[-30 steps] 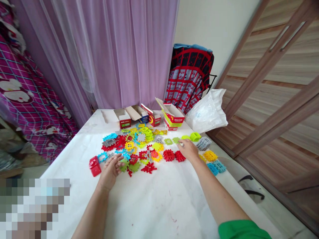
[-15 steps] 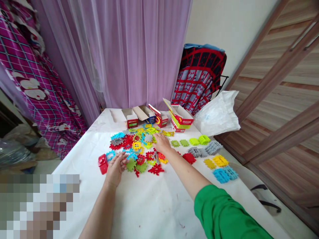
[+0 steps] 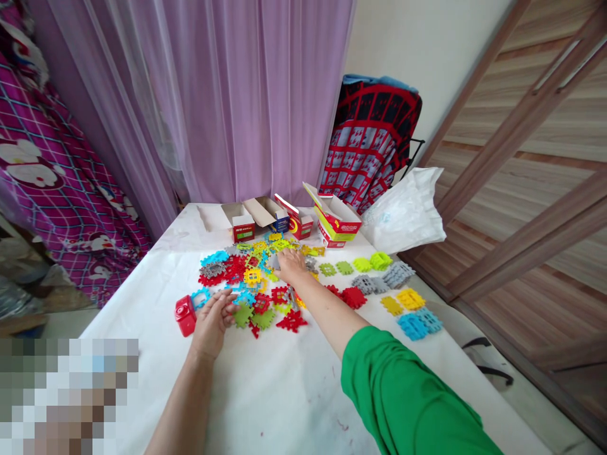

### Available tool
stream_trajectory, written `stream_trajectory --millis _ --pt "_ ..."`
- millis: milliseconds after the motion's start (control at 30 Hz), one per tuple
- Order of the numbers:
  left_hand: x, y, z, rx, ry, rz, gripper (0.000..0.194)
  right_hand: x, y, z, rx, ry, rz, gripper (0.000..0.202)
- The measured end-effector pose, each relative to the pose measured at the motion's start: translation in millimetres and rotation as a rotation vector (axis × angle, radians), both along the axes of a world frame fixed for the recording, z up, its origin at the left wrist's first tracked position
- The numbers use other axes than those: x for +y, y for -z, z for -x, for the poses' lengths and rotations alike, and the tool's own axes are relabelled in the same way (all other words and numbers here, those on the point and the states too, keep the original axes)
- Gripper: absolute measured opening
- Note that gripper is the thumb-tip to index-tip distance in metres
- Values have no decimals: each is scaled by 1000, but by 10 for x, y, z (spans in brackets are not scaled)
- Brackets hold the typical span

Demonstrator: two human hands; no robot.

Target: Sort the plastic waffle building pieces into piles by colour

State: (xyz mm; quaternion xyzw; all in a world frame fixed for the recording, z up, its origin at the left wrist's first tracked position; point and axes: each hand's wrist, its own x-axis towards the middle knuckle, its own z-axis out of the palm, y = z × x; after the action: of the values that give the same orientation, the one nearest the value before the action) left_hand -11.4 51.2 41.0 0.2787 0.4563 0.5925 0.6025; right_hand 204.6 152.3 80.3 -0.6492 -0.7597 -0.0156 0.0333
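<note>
A spread of gear-edged plastic pieces in red (image 3: 235,270), blue, yellow and green lies in the middle of the white table (image 3: 265,392). My right hand (image 3: 291,265) reaches into the far part of this pile, its fingers down on a grey piece (image 3: 274,261); whether it grips the piece is unclear. Near the pile's left front edge rests my left hand (image 3: 214,319), fingers loosely apart and holding nothing, beside two green pieces (image 3: 262,319). Just left of it stands a red block (image 3: 185,316).
Behind the pile stand several opened boxes (image 3: 336,221) and a white plastic bag (image 3: 403,212). Sorted groups lie at the right: green (image 3: 380,261), grey (image 3: 399,274), yellow (image 3: 410,299), blue (image 3: 413,325) and red pieces (image 3: 353,297).
My right hand has moved a little left and farther into the pile, onto the grey piece. My left hand stays nearly in place. The camera view has shifted slightly.
</note>
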Motion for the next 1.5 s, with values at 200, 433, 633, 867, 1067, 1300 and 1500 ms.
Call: stream_trajectory --millis 200,433,633,867,1067,1300,1500 --pt "-9 -8 -5 23 -3 -10 46 -43 15 4 59 44 1 41" --pt "-15 -11 5 -24 3 2 47 -310 -43 -261 194 120 -69 47" --pt "-18 -37 -8 -16 8 13 53 -890 -49 -1170 302 356 -175 54" --pt "-27 -62 -18 21 21 11 61 -1374 -69 -2359 131 657 -198 37" --pt "-19 -13 4 59 23 -3 63 -1392 60 -2617 136 719 -187 36" --pt "3 2 10 91 31 -14 61 -1345 190 -2644 166 784 -134 41" --pt "-5 -34 -14 101 26 1 60 -1336 220 -2670 193 711 -113 33"
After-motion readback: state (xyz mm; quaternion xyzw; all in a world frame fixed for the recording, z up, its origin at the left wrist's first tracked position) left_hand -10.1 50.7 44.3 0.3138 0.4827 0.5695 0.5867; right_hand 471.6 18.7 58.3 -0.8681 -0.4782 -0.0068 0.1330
